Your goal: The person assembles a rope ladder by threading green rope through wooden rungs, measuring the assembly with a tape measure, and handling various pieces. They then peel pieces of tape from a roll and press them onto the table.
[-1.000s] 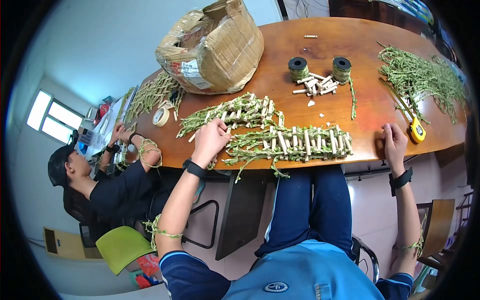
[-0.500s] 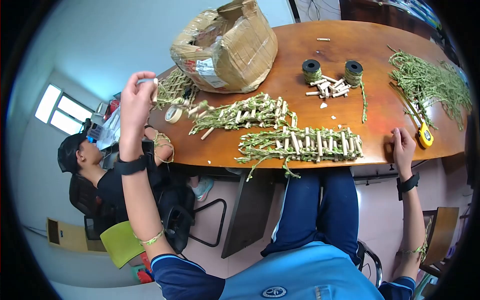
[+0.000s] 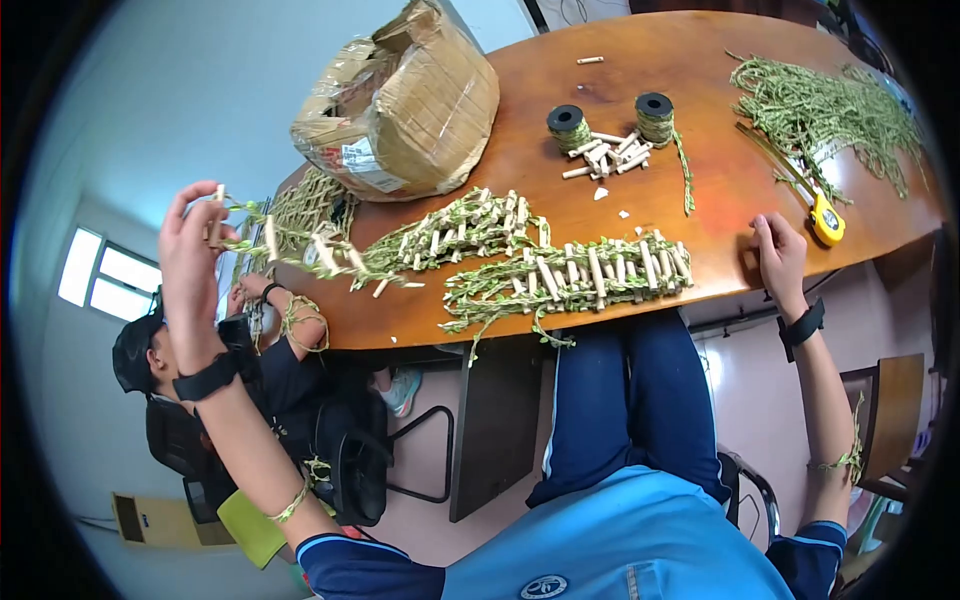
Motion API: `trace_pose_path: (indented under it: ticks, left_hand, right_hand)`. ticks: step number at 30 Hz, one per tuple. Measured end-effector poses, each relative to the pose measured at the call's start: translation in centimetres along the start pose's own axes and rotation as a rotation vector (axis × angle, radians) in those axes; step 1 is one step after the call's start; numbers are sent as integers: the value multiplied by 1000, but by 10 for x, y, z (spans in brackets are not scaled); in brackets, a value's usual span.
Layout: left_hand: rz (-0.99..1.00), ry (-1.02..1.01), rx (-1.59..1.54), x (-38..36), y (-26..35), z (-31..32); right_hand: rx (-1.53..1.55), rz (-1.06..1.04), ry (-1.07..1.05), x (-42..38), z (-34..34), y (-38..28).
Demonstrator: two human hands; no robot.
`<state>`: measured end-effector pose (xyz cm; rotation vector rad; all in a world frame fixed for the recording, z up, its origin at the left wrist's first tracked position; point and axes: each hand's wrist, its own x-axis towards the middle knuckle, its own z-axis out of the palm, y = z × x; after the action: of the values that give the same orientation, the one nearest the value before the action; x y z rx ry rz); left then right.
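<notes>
My left hand (image 3: 192, 240) is raised beyond the table's left side, its fingers closed on a wooden-rung rope ladder (image 3: 328, 252) made of leafy green cord. The ladder's held end hangs in a slack stretch that runs right and down to a folded pile of the same ladder (image 3: 465, 228) on the table. In front of that lies a second rope ladder bundle (image 3: 575, 277), gathered along the near edge. Over the right part of the near edge, my right hand (image 3: 780, 252) rests with its fingers curled in; nothing shows in it. A yellow tape measure (image 3: 826, 220) lies just right of it.
A torn cardboard box (image 3: 430, 110) stands at the back left. Two spools of leafy cord (image 3: 655, 120) sit beside loose wooden sticks (image 3: 605, 158). A heap of green cord (image 3: 825, 115) lies at the right. Another person (image 3: 290, 330) sits on the left, hands on netting.
My left hand has moved left and down, drawing the rope ladder out into a longer stretch off the pile. The view has shifted; my right hand stays by the table edge.
</notes>
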<state>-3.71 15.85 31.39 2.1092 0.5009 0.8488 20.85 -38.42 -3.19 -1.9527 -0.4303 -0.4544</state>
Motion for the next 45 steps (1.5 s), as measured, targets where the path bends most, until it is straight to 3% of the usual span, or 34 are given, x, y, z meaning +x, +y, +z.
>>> trace_pose_path:
  ticks: [3, 8, 12, 18, 22, 25, 29, 31, 32, 34, 36, 37, 45]
  left_hand:
    - [15, -16, -13, -3, 16, 4]
    - [-19, -170, 32, -22, 29, 71]
    - [-30, -411, 33, -48, 35, 145]
    - [-162, -891, -213, -76, 48, 239]
    - [-130, -784, -183, -52, 29, 236]
    - [-79, -566, 83, -20, -42, 223]
    - [129, -335, 522, -13, -140, 206]
    - [97, -329, 552, -24, -161, 207]
    - [57, -345, 526, -31, -166, 205]
    - [83, -348, 506, -44, -165, 202]
    - [78, -351, 524, -52, -157, 199]
    - [92, -338, 511, -51, -155, 197]
    - [139, -309, 522, -56, -166, 186]
  right_hand:
    - [15, 2, -2, 1, 1, -1]
    - [-11, -19, 8, 1, 1, -2]
    - [-13, -3, 4, 1, 1, -4]
    - [25, 0, 20, 0, 0, -5]
    - [32, 12, 13, 1, 0, -4]
    - [47, 18, 19, 0, 3, -6]
    - [-301, -642, -81, -21, -4, -29]
    - [-196, -785, -257, -79, 8, -40]
    - [-7, -672, -335, -116, 26, -56]
    - [-80, -418, -547, -168, 57, -68]
    - [-182, -268, -432, -169, 94, -81]
    - [-233, -308, -525, -166, 101, -76]
    - [-371, -238, -590, -163, 128, -65]
